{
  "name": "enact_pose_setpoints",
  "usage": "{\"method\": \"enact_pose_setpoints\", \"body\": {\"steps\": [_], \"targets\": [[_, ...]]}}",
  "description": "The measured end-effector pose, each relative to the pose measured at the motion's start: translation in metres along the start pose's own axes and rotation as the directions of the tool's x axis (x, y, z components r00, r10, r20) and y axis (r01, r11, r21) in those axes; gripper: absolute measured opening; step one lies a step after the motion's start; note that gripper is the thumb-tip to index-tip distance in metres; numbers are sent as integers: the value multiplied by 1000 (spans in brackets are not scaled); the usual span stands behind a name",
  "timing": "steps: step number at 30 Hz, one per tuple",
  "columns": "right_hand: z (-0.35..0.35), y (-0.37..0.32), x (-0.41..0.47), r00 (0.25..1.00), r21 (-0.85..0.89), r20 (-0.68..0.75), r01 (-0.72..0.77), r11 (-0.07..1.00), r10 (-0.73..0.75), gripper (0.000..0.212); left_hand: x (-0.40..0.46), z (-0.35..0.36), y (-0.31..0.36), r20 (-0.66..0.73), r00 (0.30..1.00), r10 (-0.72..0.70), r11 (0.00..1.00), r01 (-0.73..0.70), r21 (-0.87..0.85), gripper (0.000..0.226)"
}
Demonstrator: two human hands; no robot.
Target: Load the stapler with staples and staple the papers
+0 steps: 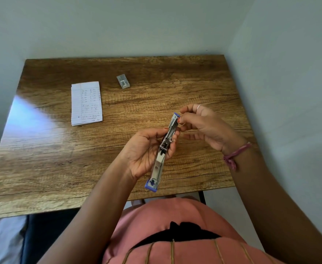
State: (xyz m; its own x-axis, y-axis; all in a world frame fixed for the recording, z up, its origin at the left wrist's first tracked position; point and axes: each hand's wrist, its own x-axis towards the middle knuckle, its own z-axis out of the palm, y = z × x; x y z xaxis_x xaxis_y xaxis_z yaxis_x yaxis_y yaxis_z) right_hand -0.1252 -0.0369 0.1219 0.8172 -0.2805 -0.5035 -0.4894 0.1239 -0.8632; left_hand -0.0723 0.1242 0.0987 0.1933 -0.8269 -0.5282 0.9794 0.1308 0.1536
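Room: pale walls meet in a corner behind a wooden table (65, 168), seen from the head camera looking down.
Table: wood-grain top with a bright glare patch on its left side; its far edge runs along the back wall and its right edge lies close to the side wall.
Papers (86, 103): a small stack of lined, handwritten sheets, lying flat on the left part of the table, well apart from both hands.
Staple box (123, 81): small, clear-looking, lying on the table to the right of the papers and farther back, near them but not touching.
Stapler (162, 152): metal with blue ends, swung fully open into one long strip, held in the air above the table's near right part; one blue end points toward the person, the other away.
Left hand (147, 151): palm up, fingers curled around the middle of the stapler near its hinge, thumb on the left side of the metal.
Right hand (202, 124): at the far end of the stapler, thumb and forefinger pressed together at the blue tip; whether a strip of staples sits between them cannot be told. Other fingers loosely bent below.
Ring (199, 106): thin band on a finger of the right hand.
Bracelet (234, 155): pink thread around the right wrist.
Person: bare forearms reach in from the bottom edge; pink top with thin stripes and a black trim fills the lower centre.
Floor: light, visible below the table's near edge at the right.
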Motion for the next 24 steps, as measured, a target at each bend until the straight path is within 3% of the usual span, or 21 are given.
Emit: {"method": "enact_pose_setpoints", "body": {"steps": [7, 10, 12, 15, 17, 20, 24], "targets": [[1, 4, 6, 1000, 0, -27, -8, 1000, 8, 13, 2, 1, -2, -37, 999, 12, 1000, -12, 6, 32], [-1, 8, 7, 1000, 84, 5, 6, 996, -6, 13, 3, 1, -1, -48, 999, 24, 999, -25, -27, 31], [-5, 14, 6, 994, 203, 105, 19, 979, -41, 27, 4, 0, 1, -60, 997, 48, 997, -52, -60, 30], [-7, 31, 2, 953, 269, 261, 78, 960, -151, 89, 6, -1, 4, -68, 994, 89, 989, -96, -109, 34], [-3, 41, 2, 944, 187, 278, 129, 974, -179, 119, 7, -2, 4, -78, 991, 106, 987, -114, -116, 35], [8, 47, 5, 960, 109, 215, 159, 981, -179, 127, 10, -1, 2, -64, 992, 113, 990, -117, -77, 37], [15, 44, 14, 972, 221, 148, 146, 964, -181, 108, 13, 0, 0, -48, 991, 123, 992, -125, -36, 36]]}}
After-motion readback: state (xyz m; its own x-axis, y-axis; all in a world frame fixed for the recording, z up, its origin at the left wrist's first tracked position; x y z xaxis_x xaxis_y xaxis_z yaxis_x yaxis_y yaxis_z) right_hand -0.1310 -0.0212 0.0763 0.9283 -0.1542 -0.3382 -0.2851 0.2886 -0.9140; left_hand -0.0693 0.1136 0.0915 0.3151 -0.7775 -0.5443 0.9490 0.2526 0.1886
